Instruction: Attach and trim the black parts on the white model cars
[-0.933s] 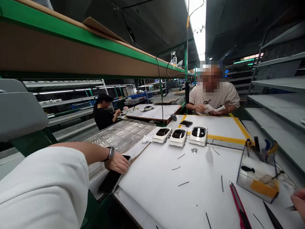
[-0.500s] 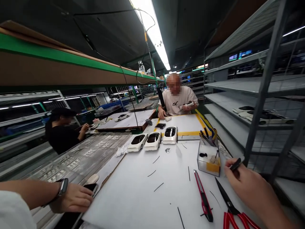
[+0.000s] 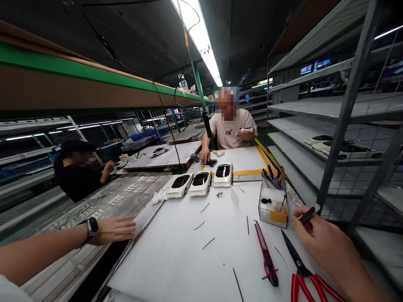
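My left hand [image 3: 115,230] is stretched out flat, palm down, fingers straight, above the table's left edge beside a tray of small parts [image 3: 126,186]. I see nothing held in it; what lies under the palm is hidden. At the right, my right hand [image 3: 321,235] is closed round a dark slim tool [image 3: 307,214], its working end not clear. Near that hand stand a clear plastic box [image 3: 273,216] with pens and small parts, red-handled scissors [image 3: 304,268] and a red utility knife [image 3: 266,253]. White model cars [image 3: 200,183] stand at the far end of the white sheet [image 3: 176,251].
Thin black strips [image 3: 238,285] lie scattered over the sheet. A co-worker [image 3: 233,130] sits opposite holding a white part, near a phone [image 3: 211,162]. Another person [image 3: 78,172] works at the left. A metal rack [image 3: 343,113] with model cars stands close on the right.
My left hand has moved forward and up from the dark, phone-like object at the table edge, fingers straightening. My right hand keeps its tool, almost still. The co-worker's hand has reached the phone opposite.
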Tool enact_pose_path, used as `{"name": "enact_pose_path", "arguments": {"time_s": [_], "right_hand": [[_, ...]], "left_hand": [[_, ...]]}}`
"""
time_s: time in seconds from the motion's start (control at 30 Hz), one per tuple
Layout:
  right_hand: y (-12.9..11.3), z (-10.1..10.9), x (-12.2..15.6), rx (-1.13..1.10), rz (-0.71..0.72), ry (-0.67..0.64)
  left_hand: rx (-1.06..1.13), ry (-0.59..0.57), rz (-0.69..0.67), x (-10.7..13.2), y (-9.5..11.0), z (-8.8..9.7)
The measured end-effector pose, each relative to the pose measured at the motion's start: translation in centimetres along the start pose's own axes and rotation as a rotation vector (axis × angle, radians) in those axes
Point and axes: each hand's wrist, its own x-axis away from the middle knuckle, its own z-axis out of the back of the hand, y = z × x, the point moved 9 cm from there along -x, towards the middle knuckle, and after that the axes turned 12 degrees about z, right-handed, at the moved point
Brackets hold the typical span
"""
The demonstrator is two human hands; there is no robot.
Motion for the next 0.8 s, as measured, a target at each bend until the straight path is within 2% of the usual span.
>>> {"name": "enact_pose_path", "arguments": {"time_s": [0.07,0.17,0.27,0.33,0.4,0.5,0.57,0.63,0.7,0.73,0.8], "right_hand": [[0.4,-0.4,-0.2,-0.015,0.009,-0.018],[1.0,-0.7,-0.5,-0.011,0.026,-0.017],[0.8,0.4,-0.2,-0.003,0.089,0.104],[0.5,1.9,0.4,-0.028,0.117,0.242],[0.6,3.3,0.8,-0.054,0.114,0.339],[1.5,5.8,0.8,-0.028,0.093,0.421],[2.1,8.1,0.8,0.016,0.096,0.479],[2.3,10.6,1.5,0.073,0.121,0.516],[1.9,12.9,3.1,0.142,0.141,0.507],[1.6,13.9,4.1,0.180,0.138,0.487],[1.1,15.7,6.7,0.252,0.097,0.450]], "left_hand": [[-0.004,-0.017,-0.192,-3.5,1.7,-0.4],[-0.006,-0.030,-0.490,-8.0,5.2,-1.0],[0.008,0.030,-0.713,-9.7,9.9,-2.4],[0.044,0.145,-0.792,-9.0,13.2,-3.8],[0.096,0.243,-0.855,-7.1,16.0,-5.5],[0.150,0.258,-1.026,-3.3,19.4,-8.1],[0.193,0.239,-1.100,-1.6,20.7,-8.8],[0.266,0.216,-1.126,-0.8,21.0,-9.1],[0.366,0.188,-1.097,-1.0,20.3,-9.8],[0.429,0.162,-1.032,-1.9,19.5,-10.7],[0.531,0.108,-1.063,-2.8,18.5,-13.2]]}}
